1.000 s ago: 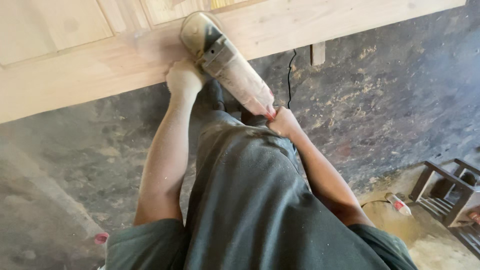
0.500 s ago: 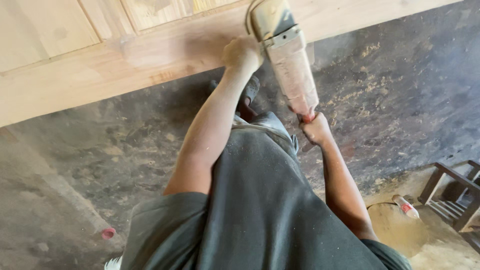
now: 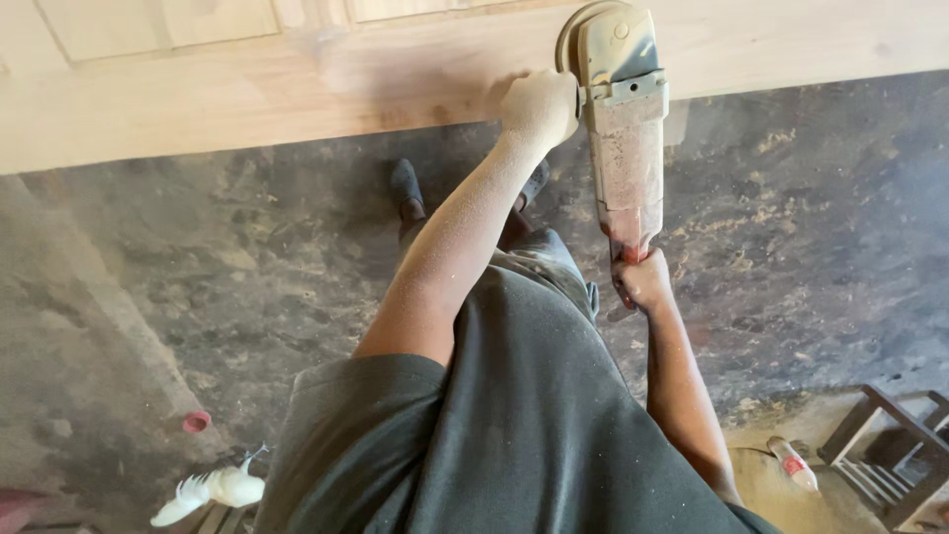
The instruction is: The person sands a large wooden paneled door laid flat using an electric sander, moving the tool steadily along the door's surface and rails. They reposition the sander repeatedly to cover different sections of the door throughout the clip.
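Pale, bare timber is filling the top of the view: a panelled wooden door (image 3: 247, 89) is lying flat, its broad rail smooth and dusted with fine sawdust, its recessed panels showing at the upper edge. Below it, a dark, rough concrete floor (image 3: 811, 227) is spreading out, mottled grey and strewn with wood shavings and pale dust. The person is standing over it in a dark grey shirt, forearms coated in sawdust, dark shoes showing just under the door's edge. A long angle grinder (image 3: 623, 129), its body caked in tan dust with red showing through, is resting with its round disc guard on the door's rail and its tail pointing back toward the person. The left hand (image 3: 539, 104) is gripping closed around the side handle just beside the grinder's head. The right hand (image 3: 643, 282) is wrapping closed around the rear end of the grinder. A dark wooden slatted frame (image 3: 890, 455) is sitting at the lower right corner, with a small plastic bottle (image 3: 794, 463) lying near it. At the lower left, a white feathery bundle (image 3: 213, 488) and a small red cap (image 3: 197, 422) are lying on the floor.
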